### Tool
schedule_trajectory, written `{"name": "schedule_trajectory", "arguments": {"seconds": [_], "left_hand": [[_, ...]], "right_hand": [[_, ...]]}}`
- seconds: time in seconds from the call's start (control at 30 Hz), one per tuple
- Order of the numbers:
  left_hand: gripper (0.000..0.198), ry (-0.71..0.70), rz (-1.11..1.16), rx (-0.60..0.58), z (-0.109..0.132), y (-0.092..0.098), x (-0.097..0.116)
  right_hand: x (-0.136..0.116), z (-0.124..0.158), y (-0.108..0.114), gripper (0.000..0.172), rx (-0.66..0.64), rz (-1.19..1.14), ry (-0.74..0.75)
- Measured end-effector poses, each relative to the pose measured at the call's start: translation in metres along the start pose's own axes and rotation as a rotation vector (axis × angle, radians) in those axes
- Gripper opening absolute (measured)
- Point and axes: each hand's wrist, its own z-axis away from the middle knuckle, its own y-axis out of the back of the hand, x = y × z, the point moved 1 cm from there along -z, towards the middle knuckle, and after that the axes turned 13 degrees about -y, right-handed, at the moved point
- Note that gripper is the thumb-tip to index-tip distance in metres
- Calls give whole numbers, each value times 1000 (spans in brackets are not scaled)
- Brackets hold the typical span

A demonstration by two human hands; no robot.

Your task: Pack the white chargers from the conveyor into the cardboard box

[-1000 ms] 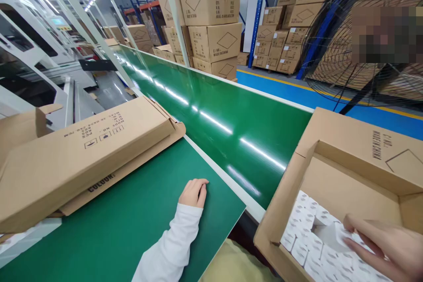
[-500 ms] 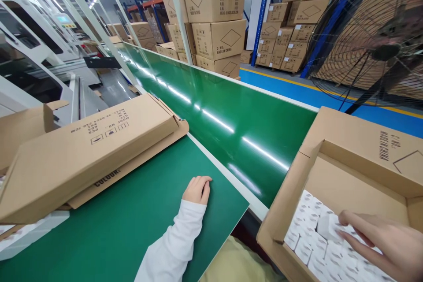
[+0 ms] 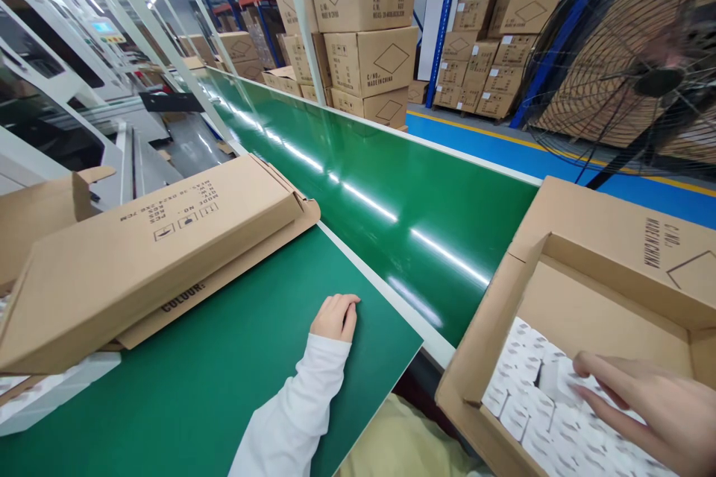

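My left hand [image 3: 335, 317], in a white sleeve, rests on the green tabletop [image 3: 235, 358] with its fingers curled together; nothing shows in it, and its palm faces down out of sight. At the lower right, my right hand [image 3: 654, 402] reaches into an open cardboard carton [image 3: 620, 298]. Its thumb and fingers pinch a small white box [image 3: 553, 378], which sits slightly raised and tilted among rows of similar white boxes [image 3: 514, 417] with grey markings. Part of the rows is hidden under the hand.
A flat cardboard carton [image 3: 151, 246] lies at the left, over a white tray edge [image 3: 67, 391]. A green conveyor belt [image 3: 358, 171] with pale rails runs beyond the tabletop. Stacked cartons [image 3: 369, 59] and a large fan [image 3: 660, 78] stand behind it.
The view has shifted very slightly. My right hand keeps its pinch on the white box, which looks a little more tilted; a dark gap shows beside it. My left hand has stayed put.
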Motion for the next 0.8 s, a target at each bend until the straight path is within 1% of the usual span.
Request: {"name": "schedule_trajectory", "arguments": {"seconds": [0.2,0.4,0.57,0.7,0.8], "left_hand": [[22,10,-3,-1,0,0,1],[23,15,-16,-13,1,0,0],[24,8,-14,-19,1,0,0],[24,6,-8,-13,0,1,1],[23,6,-8,-26,0,1,1]], "right_hand": [[-10,3,4,42,54,-14,-67],[-5,1,1,39,61,-8,-57],[-11,1,5,43,51,-17,-88],[-12,2,6,41,18,-39,-89],[-11,2,3,40,26,-40,-96]]}}
